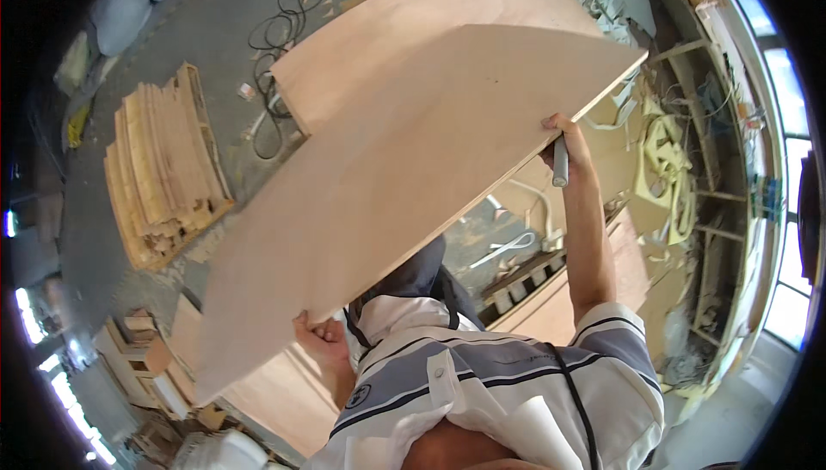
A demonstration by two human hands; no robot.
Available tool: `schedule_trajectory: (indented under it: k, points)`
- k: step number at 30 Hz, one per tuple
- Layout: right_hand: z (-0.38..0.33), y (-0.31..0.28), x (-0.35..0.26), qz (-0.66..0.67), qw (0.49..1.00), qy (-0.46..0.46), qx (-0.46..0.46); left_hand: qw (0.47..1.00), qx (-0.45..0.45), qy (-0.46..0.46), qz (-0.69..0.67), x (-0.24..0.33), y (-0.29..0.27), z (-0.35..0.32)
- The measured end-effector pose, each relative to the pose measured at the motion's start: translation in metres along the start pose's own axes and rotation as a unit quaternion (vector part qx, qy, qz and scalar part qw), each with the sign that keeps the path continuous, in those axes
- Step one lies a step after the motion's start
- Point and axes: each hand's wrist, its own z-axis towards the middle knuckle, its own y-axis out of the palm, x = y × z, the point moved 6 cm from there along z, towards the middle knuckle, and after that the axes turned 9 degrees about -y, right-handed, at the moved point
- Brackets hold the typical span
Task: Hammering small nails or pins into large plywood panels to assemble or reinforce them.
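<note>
A large thin plywood sheet (387, 160) slants across the middle in front of my body. At its near lower edge, my left hand (322, 337) is closed on the rim with the fingers curled. Farther up the same edge on the right, my right hand (570, 141) grips the sheet with the thumb on top and the fingers mostly hidden below. A short grey rod-like thing (561, 164) sticks out from under my right hand; its kind is hard to make out. Beyond the sheet lies another wide plywood panel (413, 9), partly covered by it.
A stack of curved wooden pieces (163, 173) stands on the left of the grey floor. Black cable (280, 31) lies coiled beyond it. On the right are yellow scraps (662, 173) beside a wooden frame (714, 195). Wood offcuts (155, 354) pile up at lower left.
</note>
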Motion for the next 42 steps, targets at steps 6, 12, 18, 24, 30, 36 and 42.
schedule_trajectory:
  k: [6,12,18,24,30,36,42]
  points:
    - [0.047,-0.035,-0.043,0.042,0.999,0.001,0.033,0.996,0.038,0.079,0.012,-0.036,0.068,0.004]
    - [0.13,-0.098,-0.076,0.081,0.995,-0.011,-0.048,0.988,0.069,0.125,-0.055,-0.101,0.145,0.018]
    - [0.208,-0.12,-0.171,0.055,0.998,0.02,-0.008,0.994,0.05,0.082,-0.041,-0.186,0.245,0.012]
    - [0.285,-0.191,-0.242,0.052,0.998,0.003,0.028,0.996,0.031,0.083,-0.023,-0.267,0.344,0.009]
    - [0.405,-0.328,-0.298,-0.019,0.998,0.054,-0.03,0.996,0.02,0.081,-0.031,-0.388,0.436,0.054]
    - [0.509,-0.404,-0.309,0.114,0.991,0.075,-0.013,0.997,-0.003,-0.081,0.011,-0.491,0.515,0.093]
    - [0.605,-0.474,-0.271,0.164,0.977,0.129,0.035,0.994,-0.039,-0.101,-0.005,-0.55,0.541,0.157]
